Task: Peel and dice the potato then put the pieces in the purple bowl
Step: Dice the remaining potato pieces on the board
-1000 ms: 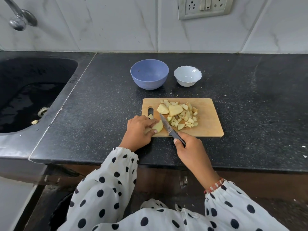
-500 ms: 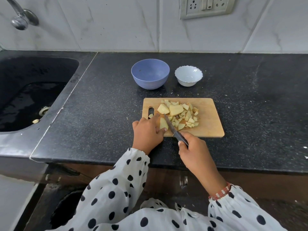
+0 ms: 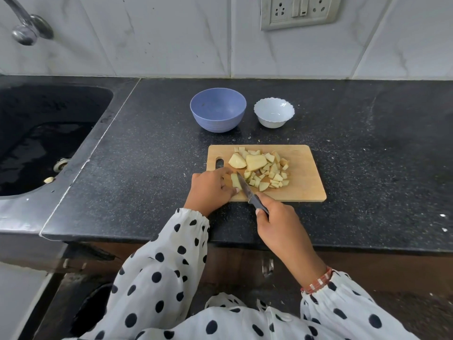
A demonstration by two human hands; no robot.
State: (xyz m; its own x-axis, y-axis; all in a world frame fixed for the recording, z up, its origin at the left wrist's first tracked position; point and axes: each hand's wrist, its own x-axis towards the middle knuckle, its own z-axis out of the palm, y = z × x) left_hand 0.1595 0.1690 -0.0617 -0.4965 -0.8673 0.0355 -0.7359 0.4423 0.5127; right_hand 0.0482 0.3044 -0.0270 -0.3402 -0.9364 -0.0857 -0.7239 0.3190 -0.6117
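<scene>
We look down from head height at a black speckled counter with a wooden cutting board lying near its front edge. Our left hand rests on the board's near left corner, fingers curled down over a peeled potato piece and pinning it against the wood. Our right hand is closed around the dark handle of a small knife, thumb on top, with the blade angled away and to the left so that its edge sits against the right side of the held piece. Just right of the blade, across the middle of the board, lies a pile of diced potato, pale yellow cubes with two larger uncut chunks at the pile's far left. Beyond the board, further back on the counter, stands the purple bowl; no potato shows inside it. Just to its right, not touching, sits a smaller white bowl with a scalloped rim. A dark sink fills the left side, with a metal tap above it. A switch and socket plate is fixed to the white tiled wall behind. Both arms wear white sleeves with black polka dots, and a red and white bracelet circles the right wrist.
</scene>
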